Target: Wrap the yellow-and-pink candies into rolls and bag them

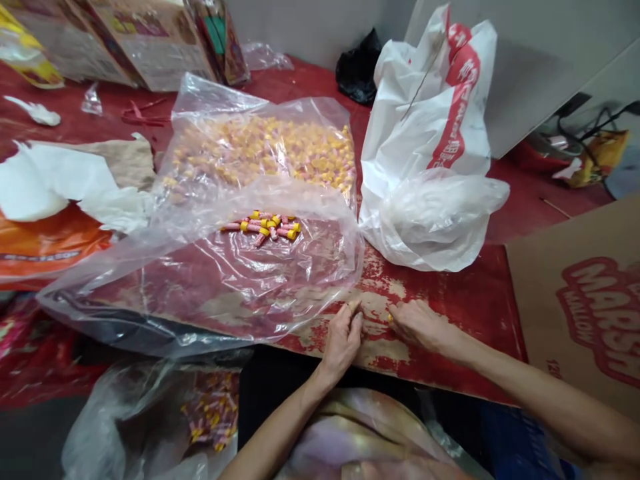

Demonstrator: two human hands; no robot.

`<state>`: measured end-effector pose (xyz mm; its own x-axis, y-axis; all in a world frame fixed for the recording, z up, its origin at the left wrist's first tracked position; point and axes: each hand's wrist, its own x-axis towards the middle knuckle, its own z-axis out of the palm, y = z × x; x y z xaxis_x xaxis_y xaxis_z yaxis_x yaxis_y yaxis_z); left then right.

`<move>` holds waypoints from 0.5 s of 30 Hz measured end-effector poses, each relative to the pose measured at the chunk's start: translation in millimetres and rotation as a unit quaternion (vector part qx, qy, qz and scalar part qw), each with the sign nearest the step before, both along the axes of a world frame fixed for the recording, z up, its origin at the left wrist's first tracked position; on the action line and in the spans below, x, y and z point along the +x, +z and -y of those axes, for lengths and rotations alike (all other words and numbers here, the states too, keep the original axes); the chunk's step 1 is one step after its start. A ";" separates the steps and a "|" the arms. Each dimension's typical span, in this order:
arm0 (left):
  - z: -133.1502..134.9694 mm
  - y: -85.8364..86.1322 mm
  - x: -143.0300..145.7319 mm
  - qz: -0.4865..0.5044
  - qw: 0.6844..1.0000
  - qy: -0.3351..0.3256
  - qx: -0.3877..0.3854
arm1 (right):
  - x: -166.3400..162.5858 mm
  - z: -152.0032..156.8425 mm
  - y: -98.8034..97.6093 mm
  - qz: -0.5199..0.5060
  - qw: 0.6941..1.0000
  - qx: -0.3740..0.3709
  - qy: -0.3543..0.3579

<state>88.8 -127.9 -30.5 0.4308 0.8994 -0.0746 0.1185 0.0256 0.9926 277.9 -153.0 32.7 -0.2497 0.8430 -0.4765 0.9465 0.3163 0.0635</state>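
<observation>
Two hands at near table edge, both low on worn red table, close together but apart. Left hand: resting on heel and side, fingers curled loosely inward, thumb tip raised toward torn paint patch; nothing seen in grip. Right hand: palm down, fingers drawn together, pinching a small yellow piece at the fingertips; too small to identify with certainty. Forearms entering from below, right one angled in from lower right, left one nearly straight up from the lap.

Small pile of pink and yellow pieces lying loose on a flattened clear bag, well apart from both hands, up and to the left. Judged laid out there to keep a working batch separate and in easy reach. Behind it, a larger clear bag filled with many like pieces, mouth turned toward the pile; judged the bulk stock. White bag with red print standing upright at right of the stock, a crumpled clear bag slumped against its base. Cardboard box at far right, touching table edge. Lower left, below table level, another clear bag holding more pink and yellow pieces; judged placed low for dropping items in. Papers and boxes along far left, unsorted.
</observation>
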 end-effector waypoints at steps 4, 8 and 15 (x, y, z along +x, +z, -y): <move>1.8 5.3 -11.1 -0.005 0.996 -0.063 0.065 | -16.5 13.8 -15.3 -0.203 0.973 0.101 -0.046; 5.7 13.9 -30.4 0.026 0.996 -0.082 0.015 | -55.6 20.4 -20.2 -0.378 0.913 0.149 -0.041; 21.9 35.8 -128.8 -0.013 0.971 0.171 -0.167 | 51.6 -13.5 2.0 -0.292 0.871 0.370 -0.138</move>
<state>-40.0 -149.9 5.2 0.1060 0.9135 -0.3928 0.0719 0.3870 0.9193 329.5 -139.5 34.7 -0.0063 0.9315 0.3636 0.9194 0.1484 -0.3641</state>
